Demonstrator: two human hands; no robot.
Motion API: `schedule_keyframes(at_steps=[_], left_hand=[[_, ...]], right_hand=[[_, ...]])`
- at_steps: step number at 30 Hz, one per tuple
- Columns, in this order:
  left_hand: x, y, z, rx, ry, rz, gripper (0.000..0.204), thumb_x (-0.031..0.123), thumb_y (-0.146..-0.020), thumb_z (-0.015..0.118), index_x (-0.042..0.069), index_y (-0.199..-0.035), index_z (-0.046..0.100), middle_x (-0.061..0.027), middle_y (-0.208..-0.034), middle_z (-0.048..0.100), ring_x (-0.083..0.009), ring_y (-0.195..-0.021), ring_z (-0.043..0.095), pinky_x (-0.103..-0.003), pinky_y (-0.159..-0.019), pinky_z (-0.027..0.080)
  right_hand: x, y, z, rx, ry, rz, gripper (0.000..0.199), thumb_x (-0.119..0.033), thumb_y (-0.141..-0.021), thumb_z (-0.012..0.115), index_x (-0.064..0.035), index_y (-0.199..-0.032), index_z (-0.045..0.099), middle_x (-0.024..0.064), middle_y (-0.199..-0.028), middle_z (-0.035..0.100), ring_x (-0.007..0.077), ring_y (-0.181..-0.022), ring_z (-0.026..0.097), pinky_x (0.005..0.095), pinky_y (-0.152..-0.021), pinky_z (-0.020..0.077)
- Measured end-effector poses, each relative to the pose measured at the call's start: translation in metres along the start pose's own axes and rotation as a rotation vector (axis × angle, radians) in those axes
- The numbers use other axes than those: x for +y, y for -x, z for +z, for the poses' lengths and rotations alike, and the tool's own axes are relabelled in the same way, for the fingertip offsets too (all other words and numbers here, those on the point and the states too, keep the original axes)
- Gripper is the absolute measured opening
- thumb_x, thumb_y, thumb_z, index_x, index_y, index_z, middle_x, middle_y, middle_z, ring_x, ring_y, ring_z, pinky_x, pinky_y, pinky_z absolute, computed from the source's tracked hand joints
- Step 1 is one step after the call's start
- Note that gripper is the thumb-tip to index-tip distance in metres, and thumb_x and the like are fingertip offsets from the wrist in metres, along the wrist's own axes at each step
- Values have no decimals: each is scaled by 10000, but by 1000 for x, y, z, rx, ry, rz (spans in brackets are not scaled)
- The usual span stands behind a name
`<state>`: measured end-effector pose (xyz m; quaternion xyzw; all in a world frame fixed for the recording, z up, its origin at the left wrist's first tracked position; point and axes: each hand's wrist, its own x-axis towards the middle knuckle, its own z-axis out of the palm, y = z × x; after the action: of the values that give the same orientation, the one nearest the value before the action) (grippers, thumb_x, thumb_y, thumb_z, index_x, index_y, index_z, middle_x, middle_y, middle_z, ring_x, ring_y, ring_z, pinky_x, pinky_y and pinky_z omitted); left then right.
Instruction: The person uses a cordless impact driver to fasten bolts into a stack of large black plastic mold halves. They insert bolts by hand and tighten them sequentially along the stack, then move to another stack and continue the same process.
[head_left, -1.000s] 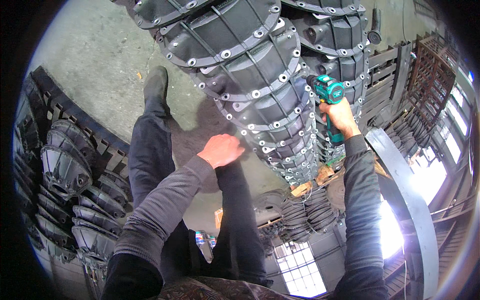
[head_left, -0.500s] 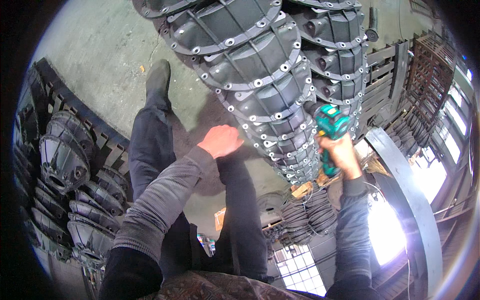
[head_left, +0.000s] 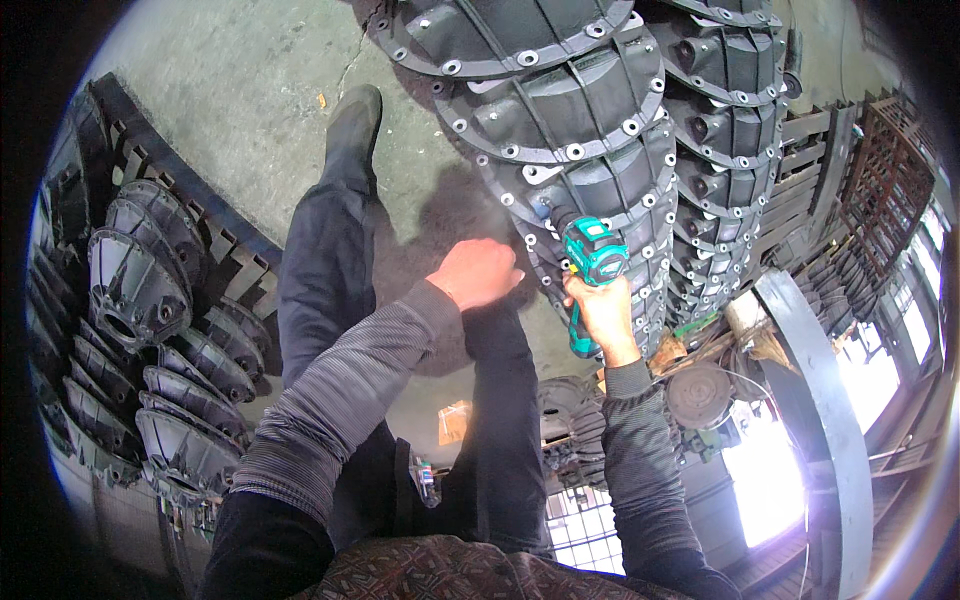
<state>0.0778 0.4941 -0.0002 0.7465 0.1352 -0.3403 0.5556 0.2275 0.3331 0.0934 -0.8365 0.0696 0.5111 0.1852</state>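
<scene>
The right hand (head_left: 603, 312) is clamped around the grip of a teal drill (head_left: 592, 262), whose nose presses a bolt on the flange of a grey housing (head_left: 590, 120) just above the hand. Left of it, the left hand (head_left: 476, 272) hovers loosely curled, holding nothing, near the housing's edge.

A row of stacked ribbed metal housings (head_left: 590, 150) runs ahead — the cordless power driver (head_left: 592, 262) is against its flange, between both hands; more dish-shaped metal castings (head_left: 150, 330) lie far left.
</scene>
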Motion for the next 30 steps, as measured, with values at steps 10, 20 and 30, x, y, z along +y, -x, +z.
schedule_keyframes(at_steps=[10, 20, 30], left_hand=[[-6, 4, -5, 58, 35, 35, 421, 380, -943, 656, -22, -845, 735, -278, -814, 718, -473, -845, 729, -549, -789, 590], [3, 6, -18, 20, 68, 7, 431, 385, -936, 654, -28, -868, 752, -301, -847, 725, -474, -880, 733, -556, -828, 591], [7, 5, -20, 9, 73, 31, 442, 398, -934, 666, -31, -873, 754, -295, -857, 729, -484, -876, 730, -565, -809, 591]], right_hand=[[1, -6, 16, 44, 30, 54, 143, -35, -880, 758, 5, -1014, 730, 35, -810, 734, 146, -614, 685, 319, -583, 528], [1, -7, 21, 181, 405, -45, 249, -214, -795, 804, 11, -890, 753, 177, -778, 763, 343, -781, 777, 464, -728, 580], [-11, -6, 17, 150, 352, 90, 304, -236, -781, 829, 28, -914, 760, 243, -849, 768, 401, -858, 777, 491, -769, 580]])
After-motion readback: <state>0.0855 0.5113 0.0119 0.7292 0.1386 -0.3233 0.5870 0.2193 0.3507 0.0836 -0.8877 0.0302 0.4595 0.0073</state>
